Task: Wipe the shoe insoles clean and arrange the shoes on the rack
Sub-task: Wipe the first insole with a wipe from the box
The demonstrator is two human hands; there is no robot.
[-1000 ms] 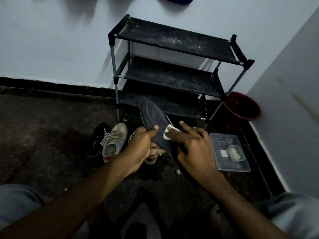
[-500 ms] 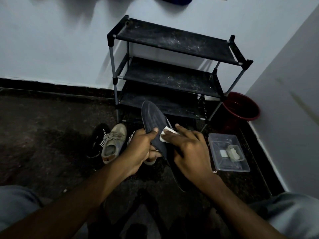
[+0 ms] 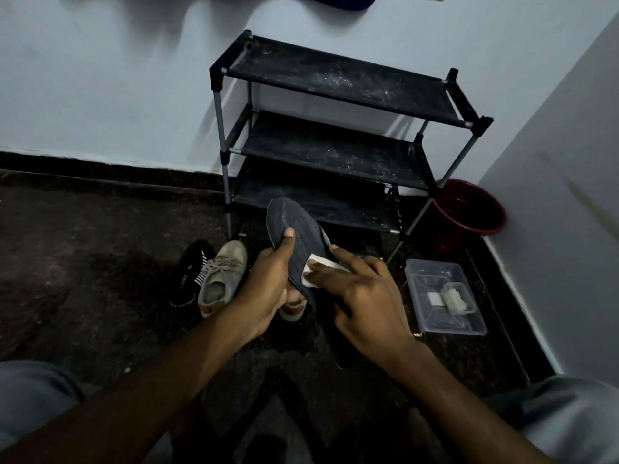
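Note:
My left hand grips a dark ribbed insole, thumb on its upper face, holding it tilted above the floor. With straight fingers, my right hand presses a small white wipe onto the insole's middle. A beige sneaker and a black shoe with white stripes lie on the floor to the left of my hands. Another shoe shows partly under my left hand. The black three-tier shoe rack stands against the wall behind, all its shelves bare and dusty.
A clear plastic tray holding white wipes and a small container sits on the floor to the right. A dark red bucket stands in the corner beside the rack. Walls close off the back and right. My knees frame the bottom corners.
My right hand has slid the wipe down the insole toward me. My left thumb has shifted higher up the insole. The insole stays tilted in the same place.

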